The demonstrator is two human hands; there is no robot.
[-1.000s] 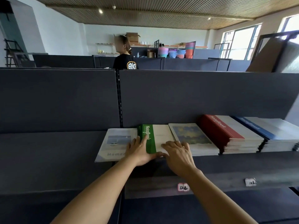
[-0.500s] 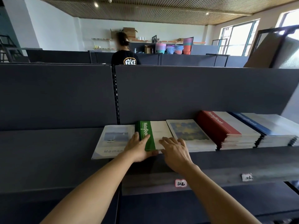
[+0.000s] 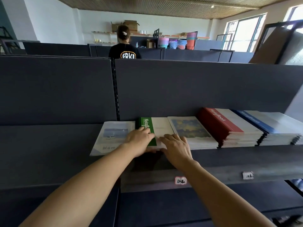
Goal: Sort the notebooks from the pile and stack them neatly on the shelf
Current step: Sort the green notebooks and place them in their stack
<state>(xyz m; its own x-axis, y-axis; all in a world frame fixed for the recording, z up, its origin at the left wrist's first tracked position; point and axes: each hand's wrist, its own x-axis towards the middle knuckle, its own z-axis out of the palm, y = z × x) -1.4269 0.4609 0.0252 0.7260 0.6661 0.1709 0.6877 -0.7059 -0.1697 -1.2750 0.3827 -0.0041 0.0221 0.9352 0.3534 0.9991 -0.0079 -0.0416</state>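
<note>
Left hand (image 3: 139, 141) and right hand (image 3: 176, 147) rest flat on the green-spined notebook (image 3: 154, 128), on the dark shelf (image 3: 246, 154) between neighbouring notebook stacks.

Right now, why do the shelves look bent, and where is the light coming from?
Head view: wide-angle lens bows the shelf edge and partition tops; daylight from the windows at right blows out; the hands cast a dark shadow below the green notebook; price labels look soft and unreadable.

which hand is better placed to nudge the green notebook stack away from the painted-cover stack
Right, probably. The right hand rests on the green notebook stack at the edge beside the painted-cover stack, so it can push leftward; the left hand lies on the far, green-spine side.
</note>
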